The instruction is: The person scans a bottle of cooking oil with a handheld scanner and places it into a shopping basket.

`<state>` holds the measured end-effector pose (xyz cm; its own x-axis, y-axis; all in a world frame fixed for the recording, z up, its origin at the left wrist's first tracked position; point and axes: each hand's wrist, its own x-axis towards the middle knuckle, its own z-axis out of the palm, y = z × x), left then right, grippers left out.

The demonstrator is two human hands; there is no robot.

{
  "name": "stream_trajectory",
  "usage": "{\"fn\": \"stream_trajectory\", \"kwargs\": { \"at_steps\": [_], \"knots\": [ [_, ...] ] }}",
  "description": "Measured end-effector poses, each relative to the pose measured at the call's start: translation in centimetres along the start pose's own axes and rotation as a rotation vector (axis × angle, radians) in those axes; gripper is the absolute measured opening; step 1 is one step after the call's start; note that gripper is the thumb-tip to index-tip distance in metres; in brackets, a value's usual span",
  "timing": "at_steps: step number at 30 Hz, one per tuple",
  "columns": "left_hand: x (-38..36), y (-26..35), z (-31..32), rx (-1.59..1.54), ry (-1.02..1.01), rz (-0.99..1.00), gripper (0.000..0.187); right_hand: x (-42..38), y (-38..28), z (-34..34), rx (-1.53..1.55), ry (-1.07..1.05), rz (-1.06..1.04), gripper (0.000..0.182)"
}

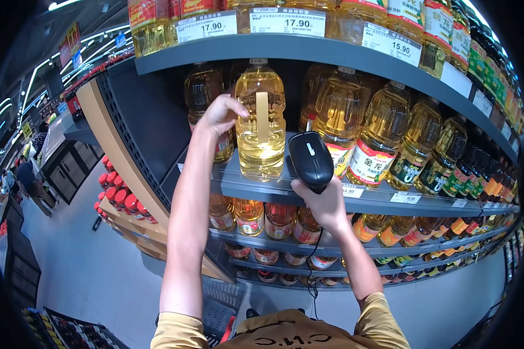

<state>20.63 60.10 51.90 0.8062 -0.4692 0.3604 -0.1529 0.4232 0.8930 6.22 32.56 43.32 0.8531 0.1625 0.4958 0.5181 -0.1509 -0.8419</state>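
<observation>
A clear bottle of golden cooking oil (261, 148) stands upright at the front of the shelf, its plain side with the moulded handle strip facing me. My left hand (222, 114) grips its upper left side, the thumb in front and the other fingers hidden behind. My right hand (326, 203) is closed around a black handheld barcode scanner (310, 156), just right of the bottle and pointing up toward the shelf. A dark cable (313, 256) hangs below the scanner. Further oil bottles (374, 136) with red and white labels line the shelf to the right.
A shelf edge (332, 43) with price tags (288, 23) runs above my hands. Lower shelves (361, 253) hold more bottles. Red-lidded jars (125, 195) stand at the left, beyond the shelf's end panel (122, 151). A grey basket (218, 302) sits below me. A person (32, 180) is far left.
</observation>
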Motion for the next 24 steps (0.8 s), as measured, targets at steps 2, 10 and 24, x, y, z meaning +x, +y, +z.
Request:
{"fn": "stream_trajectory", "kwargs": {
  "at_steps": [2,10,24],
  "knots": [
    [-0.1,0.2,0.3,-0.017,-0.012,-0.005,0.068,-0.1,-0.2,0.2,0.009,0.004,-0.014,0.02],
    [-0.5,0.4,1.0,0.094,0.067,-0.014,0.065,-0.2,-0.1,-0.2,0.059,-0.032,-0.001,0.027],
    [-1.6,0.0,2.9,0.316,0.261,0.052,0.046,-0.1,1.4,-0.3,0.186,-0.026,0.024,0.021]
  ]
}}
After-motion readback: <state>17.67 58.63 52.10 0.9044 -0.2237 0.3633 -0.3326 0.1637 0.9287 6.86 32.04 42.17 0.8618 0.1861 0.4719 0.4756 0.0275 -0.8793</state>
